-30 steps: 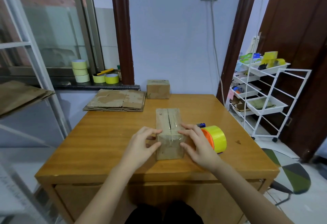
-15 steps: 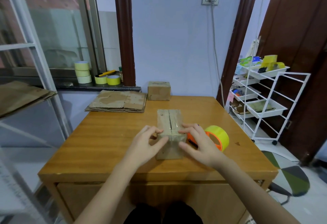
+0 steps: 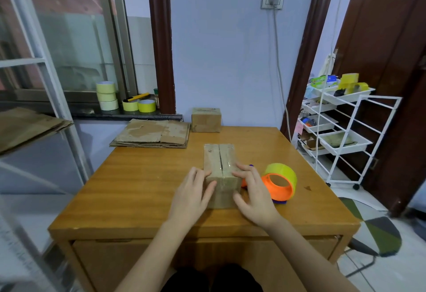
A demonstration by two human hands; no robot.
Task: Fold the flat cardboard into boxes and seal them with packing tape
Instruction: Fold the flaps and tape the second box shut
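A small folded cardboard box (image 3: 220, 160) lies on the wooden table (image 3: 138, 183), its top seam running away from me with clear tape over the near part. My left hand (image 3: 192, 193) presses flat against the box's left side and near corner. My right hand (image 3: 252, 191) presses with straight fingers on the box's right side and top edge. A tape dispenser (image 3: 280, 184), orange with a yellow-green roll, stands on the table just right of my right hand. A stack of flat cardboard (image 3: 153, 133) lies at the far left of the table.
A finished small box (image 3: 205, 119) sits at the table's back edge by the wall. Several tape rolls (image 3: 107, 95) stand on the window sill. A white wire trolley (image 3: 338, 134) with trays stands to the right. More cardboard (image 3: 25, 125) lies on a shelf at left.
Both hands stay on the box, sliding slightly down its near end. The tape dispenser has turned so that its orange core faces me.
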